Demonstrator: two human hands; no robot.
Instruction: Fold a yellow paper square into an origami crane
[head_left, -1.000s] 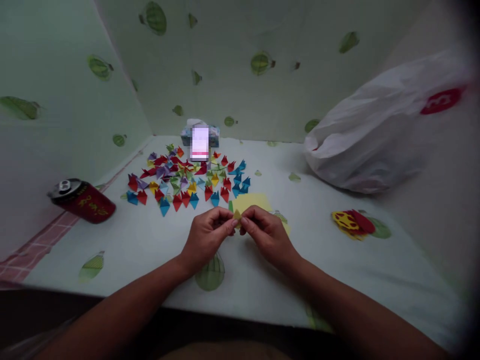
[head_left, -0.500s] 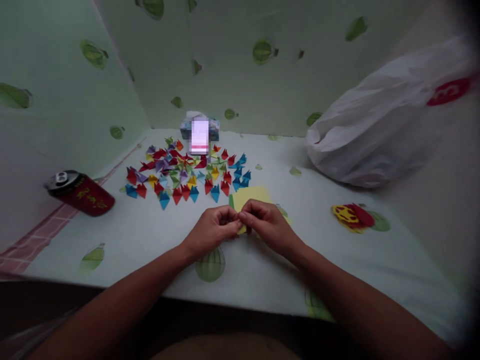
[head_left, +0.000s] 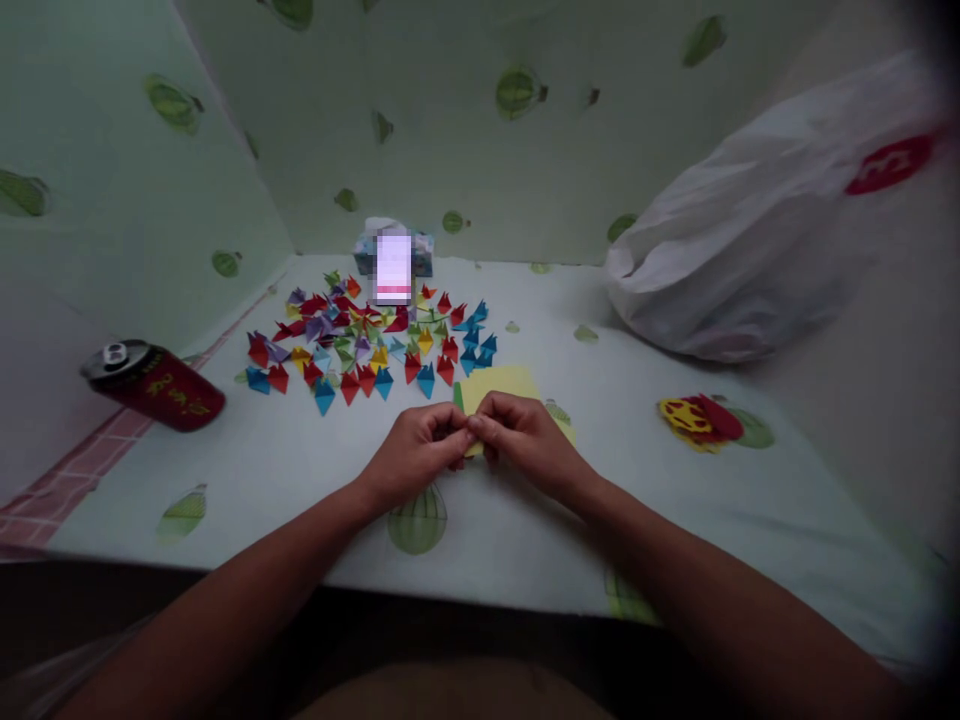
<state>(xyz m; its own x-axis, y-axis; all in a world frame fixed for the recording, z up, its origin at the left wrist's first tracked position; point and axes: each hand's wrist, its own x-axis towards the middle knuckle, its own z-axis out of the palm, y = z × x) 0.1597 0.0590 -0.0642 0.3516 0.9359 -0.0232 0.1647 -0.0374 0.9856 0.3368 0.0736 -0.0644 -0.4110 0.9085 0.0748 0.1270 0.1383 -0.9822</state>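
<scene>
My left hand (head_left: 415,446) and my right hand (head_left: 523,433) meet over the front part of a stack of square paper. Thumbs and fingertips of both are pinched together and touching. Whatever lies between them is hidden by the fingers; a bit of yellow shows just below, and I cannot tell whether it is held or part of the stack. The yellow paper stack (head_left: 510,382), with a green edge at its left, lies flat partly under my hands. Beyond it spread many small folded paper pieces (head_left: 366,378) in red, blue, yellow, green and purple, with pointed tips.
A lit phone (head_left: 394,268) leans against a tissue box (head_left: 422,252) at the back. At left a red drink can (head_left: 161,385) appears tilted. On the right are yellow and red cutouts (head_left: 694,420) and a bulging white plastic bag (head_left: 735,250). The table's front edge is close to me.
The whole view has shifted slightly. My hands stay pinched together in nearly the same place over the stack, with only small finger movement. The other things have not moved.
</scene>
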